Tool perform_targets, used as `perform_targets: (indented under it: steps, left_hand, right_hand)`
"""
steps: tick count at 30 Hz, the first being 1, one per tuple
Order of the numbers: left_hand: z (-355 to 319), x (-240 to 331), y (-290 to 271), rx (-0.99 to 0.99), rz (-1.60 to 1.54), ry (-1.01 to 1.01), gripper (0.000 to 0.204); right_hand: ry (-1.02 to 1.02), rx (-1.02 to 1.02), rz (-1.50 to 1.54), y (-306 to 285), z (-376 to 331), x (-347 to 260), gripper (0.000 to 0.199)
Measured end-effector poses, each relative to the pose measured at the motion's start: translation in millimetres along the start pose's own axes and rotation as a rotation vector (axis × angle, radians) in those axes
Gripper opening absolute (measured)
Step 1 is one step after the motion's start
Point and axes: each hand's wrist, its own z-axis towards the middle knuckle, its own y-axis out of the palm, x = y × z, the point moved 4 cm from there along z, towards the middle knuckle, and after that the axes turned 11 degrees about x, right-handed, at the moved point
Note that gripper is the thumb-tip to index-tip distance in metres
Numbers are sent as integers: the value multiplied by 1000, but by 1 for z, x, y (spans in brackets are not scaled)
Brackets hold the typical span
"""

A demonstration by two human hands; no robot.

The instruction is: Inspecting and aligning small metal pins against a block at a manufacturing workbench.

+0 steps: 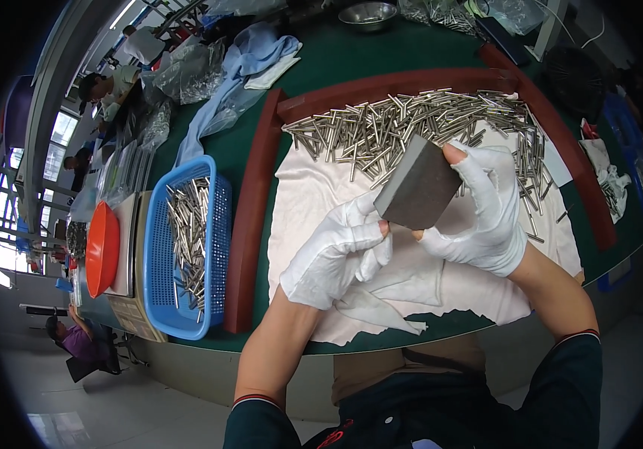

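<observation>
My right hand [486, 209], in a white glove with bare fingertips, grips a dark grey rectangular block [418, 187] and holds it tilted above a white cloth [314, 187]. My left hand [336, 251], also in a white glove, has its fingers curled against the block's lower left edge; whether it pinches a small part there is hidden. A heap of several shiny metal rods [403, 127] lies on the far part of the cloth, just beyond the block.
A dark red frame [250, 217] borders the cloth on the green table [351, 56]. A blue basket [157, 247] with more rods stands left, beside an orange bowl [102, 247]. Plastic bags, blue cloth, a metal bowl [368, 13] lie behind. Other people sit far left.
</observation>
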Motion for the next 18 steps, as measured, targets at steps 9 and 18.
perform_targets:
  steps: [9, 18]
  left_hand:
    - [-1, -6, 1, -48, -55, -34, 42]
    - [-2, -9, 3, 45, 118, -66, 54]
  right_hand:
    - [-10, 42, -16, -2, -6, 0, 82]
    - [171, 39, 12, -10, 2, 11, 83]
